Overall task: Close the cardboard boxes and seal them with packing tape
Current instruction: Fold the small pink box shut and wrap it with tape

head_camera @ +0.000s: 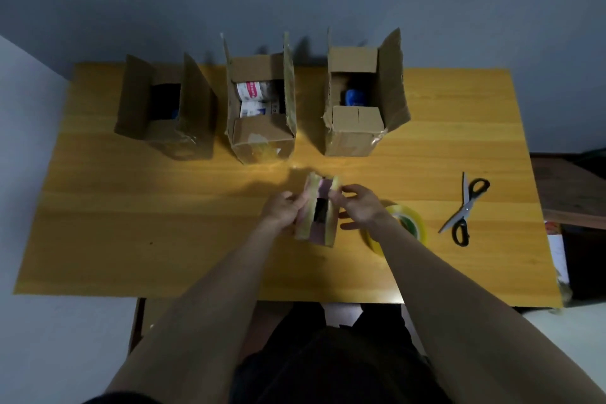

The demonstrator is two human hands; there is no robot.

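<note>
A small cardboard box [317,210] with taped flaps stands open in front of me on the wooden table [164,223]. My left hand [282,208] grips its left flap. My right hand [359,203] pinches its right flap near the top. Three bigger boxes stand open along the far side: a left box [164,108], a middle box [262,121] with white packages inside, and a right box [357,108] holding something blue. A roll of clear packing tape [411,223] lies just right of my right wrist, partly hidden by it.
Black-handled scissors [465,210] lie open on the table to the right of the tape. Dark furniture [574,193] stands beyond the table's right edge. A grey wall rises behind the boxes. A chair or stool sits under the near edge.
</note>
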